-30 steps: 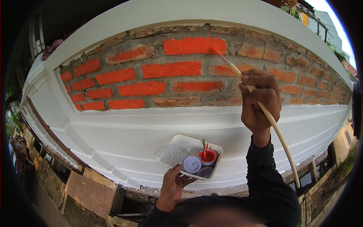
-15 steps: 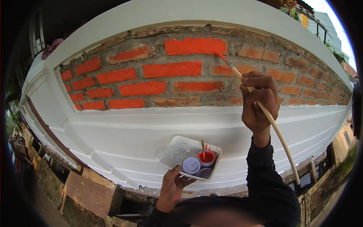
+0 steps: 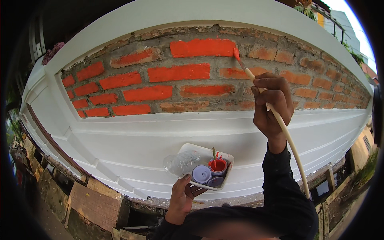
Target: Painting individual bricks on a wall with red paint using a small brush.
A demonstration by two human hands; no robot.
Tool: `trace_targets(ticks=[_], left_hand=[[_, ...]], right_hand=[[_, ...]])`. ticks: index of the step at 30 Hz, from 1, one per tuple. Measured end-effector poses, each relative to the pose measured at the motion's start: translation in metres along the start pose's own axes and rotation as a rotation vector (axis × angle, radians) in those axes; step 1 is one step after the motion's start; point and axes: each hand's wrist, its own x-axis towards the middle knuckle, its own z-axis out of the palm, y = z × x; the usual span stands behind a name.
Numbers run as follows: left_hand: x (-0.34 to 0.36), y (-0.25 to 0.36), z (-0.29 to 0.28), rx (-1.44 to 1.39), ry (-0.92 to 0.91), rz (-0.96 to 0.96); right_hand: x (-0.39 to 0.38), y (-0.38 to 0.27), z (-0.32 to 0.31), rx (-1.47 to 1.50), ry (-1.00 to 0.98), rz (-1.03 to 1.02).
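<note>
My right hand [image 3: 274,106] is closed round the pale handle of a long paintbrush [image 3: 288,136]. Its red-loaded bristles touch the right end of a bright orange-red brick [image 3: 203,48] in the top row. Down at the lower middle, my left hand [image 3: 182,200] grips the near edge of a white tray [image 3: 226,157]. In the tray stand an open pot of red paint [image 3: 218,165] with a small stick in it, a pot with a pale lid [image 3: 201,174] and a dark round piece partly hidden. A clear plastic bottle [image 3: 180,163] lies over the tray's left side.
Several bricks on the left are painted red; those on the right [image 3: 296,78] are bare and weathered, with grey mortar between. White moulding [image 3: 192,130] frames the brick panel. Below lie concrete slabs [image 3: 94,204] and a ditch [image 3: 322,190]. A plant [image 3: 306,10] hangs over the top right.
The brush tip has shifted slightly up along the brick's right end, and the handle's far end has swung left. The view has drifted slightly. My left hand keeps its hold on the tray.
</note>
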Motion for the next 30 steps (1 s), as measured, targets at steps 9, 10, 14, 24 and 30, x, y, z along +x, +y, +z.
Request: trace_targets(ticks=[9,10,14,24,30], left_hand=[[0.001,-0.002,0.001,0.016,0.001,0.012],[0.000,-0.001,0.003,0.014,0.010,0.010],[0.000,-0.001,0.002,0.016,0.015,0.008],[0.002,0.000,0.001,0.012,0.016,-0.007],[0.002,0.001,0.002,0.010,0.008,-0.019]], right_hand=[[0.007,-0.003,0.004,-0.057,0.076,0.041],[0.004,-0.004,0.004,-0.053,0.055,0.027],[0.008,-0.005,0.006,-0.047,0.136,0.003],[0.017,0.000,0.007,-0.084,0.177,-0.057],[0.015,-0.004,0.007,-0.040,0.090,-0.025]])
